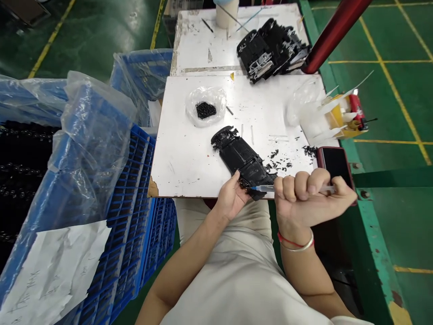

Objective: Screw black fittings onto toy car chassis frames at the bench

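1. Left hand (233, 196): thumb and fingers clamped on the near end of the long black plastic chassis-like part (241, 155); thumb on top, other fingers at its edge.
2. Right hand (304, 194): fist closed around the slim translucent syringe-like tube (265, 188) with a blue tip; thumb by its rear end. Red cord and pale bangle on wrist.
3. Blue tip is at the chassis-like part's near end, just beside left fingers; exact contact can't tell.
4. Chassis-like part lies slanted on the white rectangular tabletop (189, 167), far end up and left of left hand, near end at the tabletop's front edge.
5. Just beyond right hand: scattered small black plastic bits (282, 160), plus dark phone in red case (336, 164), partly behind the fist.
6. Beyond left hand, past the chassis-like part: open clear plastic bag (191, 106) holding a heap of tiny black parts (205, 110). Short dark rod (229, 110) near it.
7. Farther beyond right hand: yellow holder (355, 134) with white nozzled bottles (321, 131), at the tabletop's right edge.
8. Far beyond both hands: bulky cluster of black plastic chassis parts (270, 49), by the thick red post (333, 36); whitish round tub (226, 16) farther left.
9. Well left of left hand: blue plastic crates (126, 180) with clear film and a creased white paper sheet (54, 271).
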Tool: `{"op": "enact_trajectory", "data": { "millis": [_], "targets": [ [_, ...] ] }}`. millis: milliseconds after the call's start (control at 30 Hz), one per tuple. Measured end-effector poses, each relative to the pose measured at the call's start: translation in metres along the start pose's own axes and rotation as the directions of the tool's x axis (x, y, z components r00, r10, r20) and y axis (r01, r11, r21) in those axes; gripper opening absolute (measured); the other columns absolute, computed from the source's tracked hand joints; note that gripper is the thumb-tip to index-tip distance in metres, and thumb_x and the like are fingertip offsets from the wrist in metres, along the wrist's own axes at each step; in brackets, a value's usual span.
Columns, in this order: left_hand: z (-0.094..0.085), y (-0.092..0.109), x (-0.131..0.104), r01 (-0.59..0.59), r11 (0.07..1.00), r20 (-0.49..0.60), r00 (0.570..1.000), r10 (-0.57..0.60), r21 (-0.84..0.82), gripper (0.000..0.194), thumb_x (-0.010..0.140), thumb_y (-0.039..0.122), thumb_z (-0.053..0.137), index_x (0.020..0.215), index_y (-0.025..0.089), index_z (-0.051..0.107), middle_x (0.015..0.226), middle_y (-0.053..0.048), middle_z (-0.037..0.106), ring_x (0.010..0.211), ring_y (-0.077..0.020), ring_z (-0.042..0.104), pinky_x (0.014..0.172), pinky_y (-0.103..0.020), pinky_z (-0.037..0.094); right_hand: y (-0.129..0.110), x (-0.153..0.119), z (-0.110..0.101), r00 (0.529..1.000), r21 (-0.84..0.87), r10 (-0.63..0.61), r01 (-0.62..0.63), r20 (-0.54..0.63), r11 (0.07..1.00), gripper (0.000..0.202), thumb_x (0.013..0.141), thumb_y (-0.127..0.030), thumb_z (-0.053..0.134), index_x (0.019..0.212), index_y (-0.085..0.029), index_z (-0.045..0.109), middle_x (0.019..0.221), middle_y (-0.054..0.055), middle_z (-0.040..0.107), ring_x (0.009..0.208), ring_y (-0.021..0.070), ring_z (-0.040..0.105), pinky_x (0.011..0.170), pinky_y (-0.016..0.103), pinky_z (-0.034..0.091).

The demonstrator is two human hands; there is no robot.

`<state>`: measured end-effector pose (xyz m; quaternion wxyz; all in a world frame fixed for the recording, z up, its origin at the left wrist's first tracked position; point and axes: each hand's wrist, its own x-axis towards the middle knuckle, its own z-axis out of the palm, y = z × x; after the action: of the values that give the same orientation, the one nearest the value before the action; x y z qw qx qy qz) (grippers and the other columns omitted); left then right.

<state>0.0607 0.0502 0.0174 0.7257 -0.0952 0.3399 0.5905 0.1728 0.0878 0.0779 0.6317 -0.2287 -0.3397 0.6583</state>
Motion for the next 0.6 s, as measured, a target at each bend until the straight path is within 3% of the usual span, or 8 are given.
{"op": "enact_trajectory", "data": {
  "millis": [333,600],
  "targets": [
    [0.006,0.001,0.001,0.031,0.999,-0.039,0.999,-0.030,0.016,0.042,0.102,0.030,0.031,0.098,0.010,0.068,0.090,-0.008,0.074,0.079,-0.0174,0.069,0.085,-0.033,0.054,0.011,0.002,-0.011,0.993,0.009,-0.019,0.020,-0.113,1.000,0.039,0.083,-0.039,0.043,0.050,-0.019,0.051,0.037,-0.007,0.026,0.030,0.0075,0.022,0.034,0.021,0.028],
    [0.004,-0.003,0.005,0.003,1.000,-0.015,1.000,-0.003,-0.004,0.041,0.101,0.030,0.032,0.104,0.010,0.067,0.103,-0.010,0.073,0.100,-0.0213,0.067,0.095,-0.036,0.050,0.012,0.002,-0.009,0.992,0.021,-0.019,0.022,-0.123,1.000,0.041,0.083,-0.039,0.043,0.048,-0.018,0.052,0.036,-0.006,0.026,0.030,0.0077,0.023,0.034,0.021,0.027]
  ]
}}
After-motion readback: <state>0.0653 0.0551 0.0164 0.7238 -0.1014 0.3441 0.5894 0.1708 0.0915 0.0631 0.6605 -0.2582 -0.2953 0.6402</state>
